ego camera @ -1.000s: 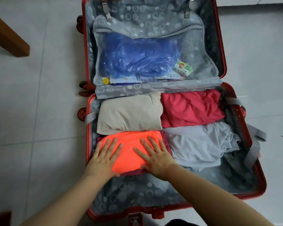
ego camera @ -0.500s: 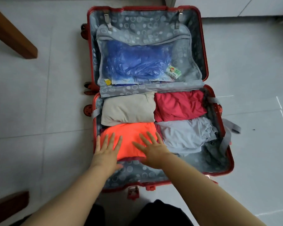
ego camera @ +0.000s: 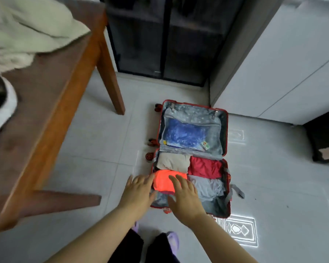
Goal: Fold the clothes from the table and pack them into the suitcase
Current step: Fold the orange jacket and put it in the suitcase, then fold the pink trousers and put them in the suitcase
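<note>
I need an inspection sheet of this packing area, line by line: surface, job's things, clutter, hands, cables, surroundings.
Surface: grey tiled floor; wooden table at the left.
Job's things: open red suitcase on the floor, holding a folded beige garment, red garment, orange garment and grey garment; pale clothes lie loose on the table.
Clutter: blue bag in the lid pocket; grey strap hangs outside the suitcase.
Hands: left hand and right hand, fingers straight, over the orange garment; contact cannot be told.
Cables: nothing seen.
Surroundings: dark cabinet and white cabinet behind the suitcase.
</note>
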Action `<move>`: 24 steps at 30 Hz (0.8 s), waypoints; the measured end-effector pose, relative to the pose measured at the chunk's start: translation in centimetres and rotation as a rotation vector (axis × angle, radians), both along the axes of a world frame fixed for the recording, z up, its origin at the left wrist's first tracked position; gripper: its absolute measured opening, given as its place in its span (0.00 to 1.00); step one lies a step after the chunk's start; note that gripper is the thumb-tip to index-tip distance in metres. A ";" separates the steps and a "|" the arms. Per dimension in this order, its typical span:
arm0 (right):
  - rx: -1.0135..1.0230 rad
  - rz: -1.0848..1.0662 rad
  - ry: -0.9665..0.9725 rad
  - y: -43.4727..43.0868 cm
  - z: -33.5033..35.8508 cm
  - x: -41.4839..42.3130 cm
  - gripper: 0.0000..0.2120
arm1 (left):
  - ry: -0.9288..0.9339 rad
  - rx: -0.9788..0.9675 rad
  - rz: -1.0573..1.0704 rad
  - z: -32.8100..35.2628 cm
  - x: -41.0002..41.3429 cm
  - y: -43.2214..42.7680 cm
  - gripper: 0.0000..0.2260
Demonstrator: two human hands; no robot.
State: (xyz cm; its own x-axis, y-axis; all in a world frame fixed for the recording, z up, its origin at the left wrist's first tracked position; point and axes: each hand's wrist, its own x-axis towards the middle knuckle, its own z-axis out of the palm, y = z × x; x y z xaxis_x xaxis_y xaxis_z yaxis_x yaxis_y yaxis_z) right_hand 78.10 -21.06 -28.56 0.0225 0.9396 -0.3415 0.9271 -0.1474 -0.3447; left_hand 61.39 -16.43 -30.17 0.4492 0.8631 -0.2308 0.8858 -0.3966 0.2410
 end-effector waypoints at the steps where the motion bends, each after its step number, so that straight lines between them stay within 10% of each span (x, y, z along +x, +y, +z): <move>1: 0.001 0.011 0.055 0.3 2.9 -1.1 0.28 | -0.045 -0.042 0.006 3.5 -1.1 0.0 0.19; 8: 0.104 0.206 0.129 3.6 15.3 -14.1 0.24 | -0.156 0.172 0.194 20.3 -14.6 1.1 0.25; 24: 0.189 0.072 0.225 7.7 21.1 -46.1 0.23 | -0.018 0.171 0.268 24.4 -51.0 5.6 0.21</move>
